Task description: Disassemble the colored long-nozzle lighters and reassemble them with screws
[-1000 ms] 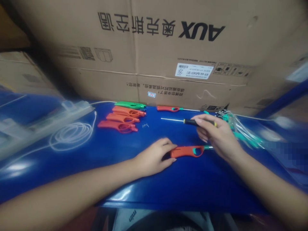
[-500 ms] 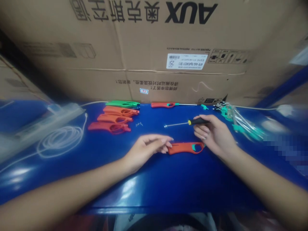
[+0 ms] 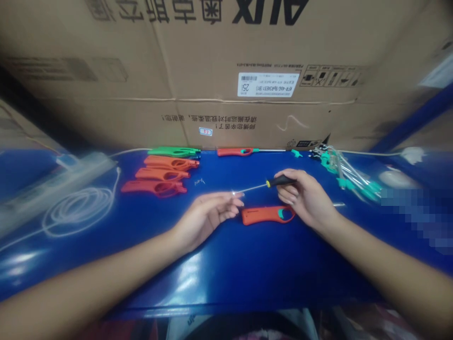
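Note:
My right hand (image 3: 306, 196) grips the black handle of a screwdriver (image 3: 279, 181) with a yellow collar. Its thin metal shaft slants left and slightly down. My left hand (image 3: 208, 215) has its thumb and forefinger closed at the shiny tip; whether a small part sits there too is hard to see. Just below lies a red gas lighter (image 3: 260, 216) with a green trigger, flat on the blue table, touched by neither hand. Its right end passes behind my right hand, and a bit of metal rod (image 3: 339, 204) shows beyond the wrist.
Several orange and red lighter handles (image 3: 166, 163) and green ones (image 3: 173, 151) lie at left, beside tiny screws (image 3: 200, 181). Another lighter (image 3: 233, 152) rests against the cardboard box (image 3: 198, 85). Metal rods with green parts (image 3: 348, 172) are piled right. A coiled cable (image 3: 78, 208) and power strip (image 3: 76, 182) sit left.
My left hand has let go of the red lighter's end and come up to the screwdriver tip. The screwdriver has moved left and tilted slightly. The whole view has shifted a little.

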Demonstrator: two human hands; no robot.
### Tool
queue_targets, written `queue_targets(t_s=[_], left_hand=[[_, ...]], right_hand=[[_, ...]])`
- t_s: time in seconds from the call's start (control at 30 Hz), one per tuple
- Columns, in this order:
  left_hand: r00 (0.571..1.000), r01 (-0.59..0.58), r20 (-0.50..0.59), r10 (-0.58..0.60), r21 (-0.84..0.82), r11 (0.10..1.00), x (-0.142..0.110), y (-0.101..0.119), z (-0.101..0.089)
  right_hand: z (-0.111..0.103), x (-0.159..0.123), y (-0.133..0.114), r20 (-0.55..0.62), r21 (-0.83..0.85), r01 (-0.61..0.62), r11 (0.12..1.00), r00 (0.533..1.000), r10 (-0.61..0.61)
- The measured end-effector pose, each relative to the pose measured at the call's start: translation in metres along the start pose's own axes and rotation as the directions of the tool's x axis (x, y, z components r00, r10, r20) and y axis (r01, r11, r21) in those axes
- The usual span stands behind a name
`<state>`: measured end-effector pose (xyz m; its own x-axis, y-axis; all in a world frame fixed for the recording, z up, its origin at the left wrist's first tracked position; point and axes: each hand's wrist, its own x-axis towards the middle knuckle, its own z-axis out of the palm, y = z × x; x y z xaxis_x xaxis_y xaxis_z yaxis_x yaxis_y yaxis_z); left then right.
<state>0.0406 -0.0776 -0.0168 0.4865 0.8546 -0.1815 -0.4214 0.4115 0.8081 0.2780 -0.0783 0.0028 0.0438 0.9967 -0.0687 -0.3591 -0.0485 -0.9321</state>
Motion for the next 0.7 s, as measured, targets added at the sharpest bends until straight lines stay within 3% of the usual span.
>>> queue_targets(t_s=[0.43,0.7], left_hand=[[0.993,-0.047,-0.103,0.065,0.166,0.985,0.0022,-0.0039,-0.0004],[0.994,-0.029,-0.102,0.044,0.145,0.989,0.0045,-0.0033,-0.0013]], right_hand=[[0.0042,-0.0036,0.0021,-0.006,-0.052,0.038,0.998,0.999,-0.038],[0.0044,-0.0035,0.0012,-0.029,-0.042,0.074,0.996,0.997,-0.075]])
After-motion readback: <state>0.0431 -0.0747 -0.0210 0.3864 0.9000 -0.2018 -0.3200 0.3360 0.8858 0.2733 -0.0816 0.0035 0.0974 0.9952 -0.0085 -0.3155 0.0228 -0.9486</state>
